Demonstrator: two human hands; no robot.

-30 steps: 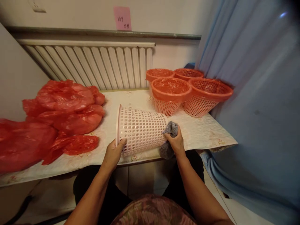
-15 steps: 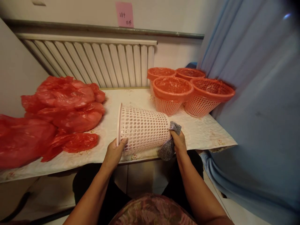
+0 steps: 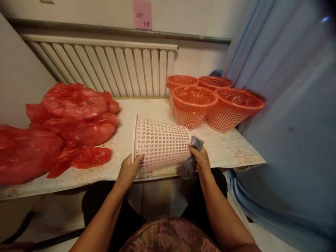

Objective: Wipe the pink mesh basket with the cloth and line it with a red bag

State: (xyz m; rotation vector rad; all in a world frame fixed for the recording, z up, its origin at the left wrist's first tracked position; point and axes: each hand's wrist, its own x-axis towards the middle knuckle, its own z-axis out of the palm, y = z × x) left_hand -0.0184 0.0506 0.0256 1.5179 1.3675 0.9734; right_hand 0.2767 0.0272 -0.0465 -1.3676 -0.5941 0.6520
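A pale pink perforated wastebasket [image 3: 162,141] lies on its side above the near edge of the table, its wide rim to the left and its base to the right. My left hand [image 3: 130,171] is closed on the rim, thumb on the outer wall and fingers hidden inside. At the base end, my right hand [image 3: 200,157] grips a grey cloth [image 3: 188,167] and presses it against the basket's bottom. Part of the cloth hangs down below the hand.
Several wastebaskets lined with red bags [image 3: 194,105] stand together at the back right. Crumpled red plastic bags [image 3: 76,119] cover the left of the table [image 3: 126,108]. Behind is a white radiator [image 3: 105,66]; a blue curtain [image 3: 286,115] hangs along the right side.
The view has shifted slightly. Both hands keep their hold, and the wastebasket and cloth stay in nearly the same position.
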